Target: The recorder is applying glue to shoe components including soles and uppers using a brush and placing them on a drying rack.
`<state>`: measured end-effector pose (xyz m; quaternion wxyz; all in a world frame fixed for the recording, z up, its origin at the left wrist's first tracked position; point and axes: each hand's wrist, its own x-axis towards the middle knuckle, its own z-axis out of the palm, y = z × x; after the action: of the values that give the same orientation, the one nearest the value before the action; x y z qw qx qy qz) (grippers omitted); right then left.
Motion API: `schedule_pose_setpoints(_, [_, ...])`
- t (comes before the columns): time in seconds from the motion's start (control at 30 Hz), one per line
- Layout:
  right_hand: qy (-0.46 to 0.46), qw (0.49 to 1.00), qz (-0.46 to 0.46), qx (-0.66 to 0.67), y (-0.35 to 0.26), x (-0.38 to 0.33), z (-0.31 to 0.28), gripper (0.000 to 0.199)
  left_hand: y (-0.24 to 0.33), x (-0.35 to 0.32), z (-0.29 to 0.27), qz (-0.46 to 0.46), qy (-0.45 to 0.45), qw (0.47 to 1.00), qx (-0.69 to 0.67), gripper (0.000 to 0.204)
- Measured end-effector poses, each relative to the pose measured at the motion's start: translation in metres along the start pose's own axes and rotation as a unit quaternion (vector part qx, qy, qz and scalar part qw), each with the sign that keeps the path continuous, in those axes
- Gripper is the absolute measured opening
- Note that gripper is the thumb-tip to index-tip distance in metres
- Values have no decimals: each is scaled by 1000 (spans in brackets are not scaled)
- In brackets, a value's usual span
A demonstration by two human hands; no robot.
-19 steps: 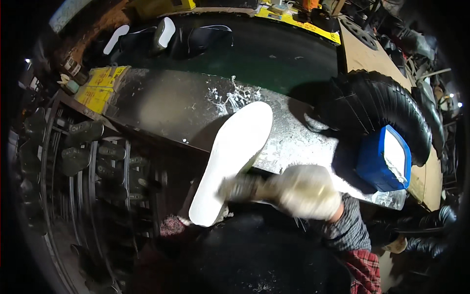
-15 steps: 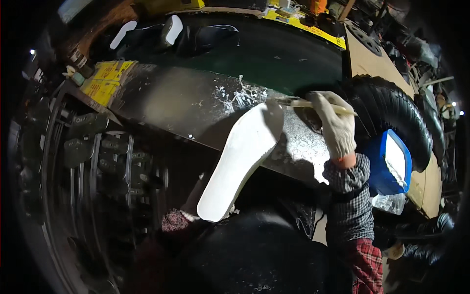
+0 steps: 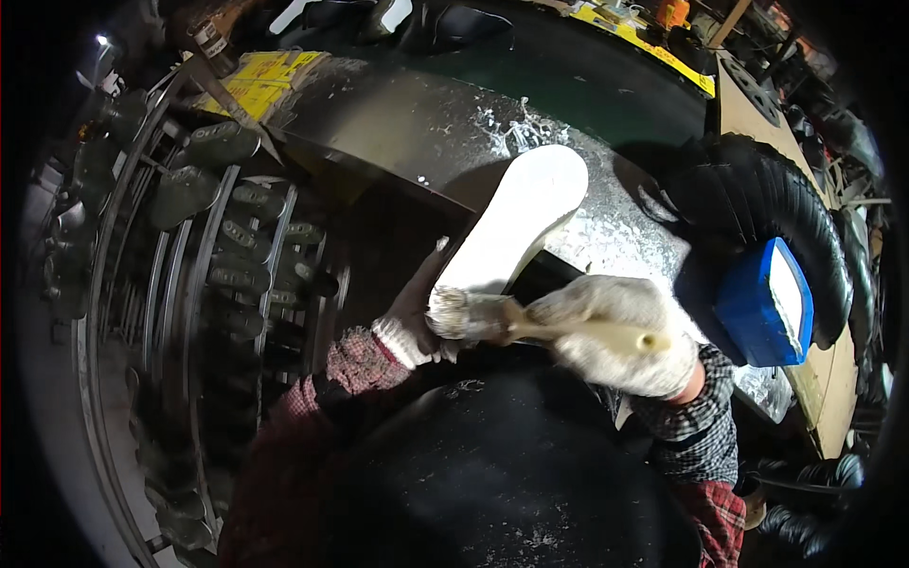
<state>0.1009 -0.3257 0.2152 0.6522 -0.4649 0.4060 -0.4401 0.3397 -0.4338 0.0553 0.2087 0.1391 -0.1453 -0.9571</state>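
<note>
My left hand (image 3: 409, 322), in a white knit glove, cups the heel end of a white shoe sole (image 3: 516, 222) from underneath, its grip closed on the edge so the sole slants up and away from me, its toe out over the counter (image 3: 398, 114). The heel end sits just off the near edge of the counter, above my dark apron (image 3: 492, 473).

My right hand (image 3: 611, 331), also gloved in white, is wrapped tight around the pale handle of a brush (image 3: 502, 317). The handle runs through my fist and sticks out past it on the right. The bristles point left and touch the heel of the sole, right beside my left fingertips.

The counter is a grey metal sheet, smeared and flecked with white dried glue, thickest just beyond the toe of the sole. To my right, near the counter's far end, stands a blue tub (image 3: 762, 303) with a pale inside, and behind it curves a thick black ribbed hose (image 3: 757, 189). To my left, a metal rack (image 3: 189, 246) holds rows of dark shoe lasts. Farther back lies a stack of yellow sheets (image 3: 260, 76) at the counter's corner, and beyond the counter a green belt (image 3: 568, 76) carries a few dark and white shoe pieces.
</note>
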Motion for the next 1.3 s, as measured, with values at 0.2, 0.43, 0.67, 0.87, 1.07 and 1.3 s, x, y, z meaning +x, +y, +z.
schedule_pose_setpoints(0.2, [109, 993, -39, 6, 3, -32, -13, 22, -4, 8, -13, -69, -76, 982, -156, 59])
schedule_pose_setpoints(0.43, [297, 938, -76, -162, 30, -8, -85, 29, -1, 5, -45, -110, -174, 967, -151, 75])
schedule_pose_setpoints(0.67, [225, 738, -250, -585, 22, 13, -72, 32, 14, -8, -32, -146, 47, 961, -232, 75])
schedule_pose_setpoints(0.87, [141, 752, -302, -569, 20, 3, -45, 43, 41, 3, 22, -103, 55, 972, -203, 100])
schedule_pose_setpoints(1.07, [256, 735, -315, -543, 9, -43, -67, 37, 113, 93, 75, 42, 269, 961, 48, 66])
schedule_pose_setpoints(1.3, [470, 757, -246, -381, 27, -168, -89, 28, 83, 183, 99, 115, 86, 984, 106, 69])
